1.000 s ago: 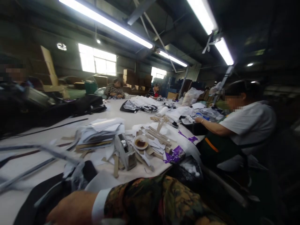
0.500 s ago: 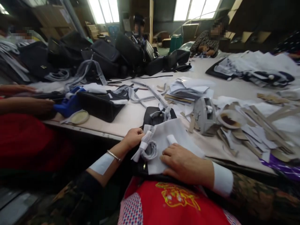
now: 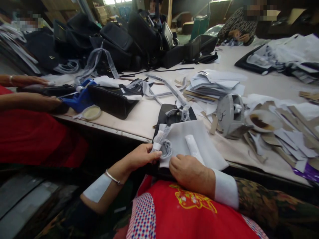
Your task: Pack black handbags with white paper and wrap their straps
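Observation:
A black bag (image 3: 165, 114) lies partly on the table's front edge and reaches toward my lap. Over it is a white foam sheet (image 3: 211, 151), with a white-wrapped strip (image 3: 193, 147) on top. My left hand (image 3: 139, 158) is closed on the bag's left edge, its thumb beside a coiled, plastic-wrapped strap (image 3: 166, 148); its other fingers are partly hidden. My right hand (image 3: 190, 172) has curled fingers at the sheet's lower edge, and what they pinch is hidden.
A grey tape dispenser (image 3: 230, 114) and a bowl of brown stuff (image 3: 264, 120) stand right, among cardboard scraps. White sheets (image 3: 215, 84) are stacked behind. Black bags (image 3: 117, 44) pile up at the back left. A co-worker's hands (image 3: 37, 99) work beside a blue dispenser (image 3: 83, 98).
My left hand has moved down along the bag to the coiled strap. My right hand has drawn back toward the sheet's lower edge and curled its fingers, uncovering more of the white-wrapped strip. The view has tilted down.

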The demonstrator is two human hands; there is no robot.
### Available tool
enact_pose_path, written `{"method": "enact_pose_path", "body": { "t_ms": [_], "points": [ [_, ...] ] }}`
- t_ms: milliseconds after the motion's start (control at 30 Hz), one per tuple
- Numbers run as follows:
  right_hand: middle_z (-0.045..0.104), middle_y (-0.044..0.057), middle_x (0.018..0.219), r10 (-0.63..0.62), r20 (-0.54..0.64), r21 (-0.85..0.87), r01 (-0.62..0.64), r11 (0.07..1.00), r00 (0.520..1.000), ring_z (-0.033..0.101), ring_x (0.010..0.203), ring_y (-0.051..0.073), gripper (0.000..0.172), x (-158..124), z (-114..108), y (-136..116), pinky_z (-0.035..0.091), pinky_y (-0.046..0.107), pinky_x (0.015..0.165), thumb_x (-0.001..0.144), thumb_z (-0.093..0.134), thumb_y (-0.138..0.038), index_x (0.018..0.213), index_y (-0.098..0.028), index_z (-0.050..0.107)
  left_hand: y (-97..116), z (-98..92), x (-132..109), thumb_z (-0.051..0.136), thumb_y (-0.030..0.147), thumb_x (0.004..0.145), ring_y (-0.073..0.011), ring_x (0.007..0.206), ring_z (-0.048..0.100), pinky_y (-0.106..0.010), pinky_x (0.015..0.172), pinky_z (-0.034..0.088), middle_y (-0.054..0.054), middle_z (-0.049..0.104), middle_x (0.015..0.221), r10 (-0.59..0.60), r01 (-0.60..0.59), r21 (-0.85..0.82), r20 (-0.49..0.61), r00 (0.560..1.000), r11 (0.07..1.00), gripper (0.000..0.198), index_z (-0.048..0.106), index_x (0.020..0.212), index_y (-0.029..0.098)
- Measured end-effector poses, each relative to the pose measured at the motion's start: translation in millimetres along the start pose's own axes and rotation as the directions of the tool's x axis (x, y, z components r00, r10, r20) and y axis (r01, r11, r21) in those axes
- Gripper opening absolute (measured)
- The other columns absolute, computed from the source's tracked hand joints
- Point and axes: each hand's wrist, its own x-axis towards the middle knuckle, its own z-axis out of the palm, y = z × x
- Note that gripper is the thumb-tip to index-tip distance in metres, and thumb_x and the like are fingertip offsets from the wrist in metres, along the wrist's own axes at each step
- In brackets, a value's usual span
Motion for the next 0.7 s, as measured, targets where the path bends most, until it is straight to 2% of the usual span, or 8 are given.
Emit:
{"method": "enact_pose_path", "body": {
  "t_ms": [100,167,367,600,700],
  "points": [
    [0.063,0.009,0.076,0.027,-0.137,-0.023,-0.031,0.999,0.99,0.052,0.064,0.019,0.02,-4.5,-1.7,-0.4,0.031,0.029,0.048,0.094,0.05,-0.012,0.08,-0.015,0.064,-0.2,-3.0,5.3,0.076,0.054,0.071,-0.0127,0.055,0.054,-0.024,0.052,0.042,-0.004,0.063,0.069,-0.079,0.087,-0.256,0.042,0.996,0.963,0.045,0.066,0.08,0.011],
    [0.063,0.009,0.076,0.03,-0.153,-0.028,-0.035,0.999,0.988,0.053,0.065,0.019,0.02,-2.0,-2.4,-2.1,0.032,0.029,0.049,0.094,0.049,-0.012,0.081,-0.015,0.064,-0.8,-4.9,8.7,0.079,0.055,0.068,-0.0129,0.054,0.054,-0.024,0.051,0.043,-0.005,0.063,0.069,-0.102,0.123,-0.349,0.077,0.992,0.929,0.048,0.066,0.078,0.011],
    [0.066,0.012,0.081,-0.02,0.091,0.059,0.015,0.998,0.996,0.062,0.069,0.022,0.023,27.0,0.5,-7.8,0.044,0.03,0.049,0.097,0.046,-0.016,0.09,-0.012,0.068,-3.0,-5.0,11.3,0.083,0.055,0.068,-0.0117,0.054,0.052,-0.024,0.053,0.042,-0.005,0.061,0.067,-0.057,0.112,-0.401,0.146,0.988,0.909,0.049,0.068,0.08,0.01],
    [0.073,0.017,0.088,0.083,0.153,0.101,-0.099,0.99,0.985,0.07,0.075,0.028,0.022,60.6,10.7,-16.3,0.053,0.036,0.054,0.092,0.051,-0.016,0.092,-0.011,0.072,1.3,-3.4,4.9,0.083,0.055,0.069,-0.0142,0.062,0.054,-0.026,0.058,0.042,-0.005,0.064,0.077,-0.132,0.128,-0.418,0.018,0.991,0.899,0.045,0.07,0.087,0.016],
    [0.074,0.016,0.088,-0.009,0.163,0.112,-0.01,0.994,0.987,0.068,0.073,0.025,0.021,64.9,20.8,-10.5,0.051,0.034,0.052,0.09,0.054,-0.021,0.085,-0.014,0.073,-1.1,-5.9,5.0,0.08,0.057,0.07,-0.0157,0.061,0.052,-0.028,0.059,0.041,-0.003,0.063,0.074,-0.105,0.101,-0.353,0.008,0.994,0.93,0.042,0.07,0.086,0.019]
  ]
}}
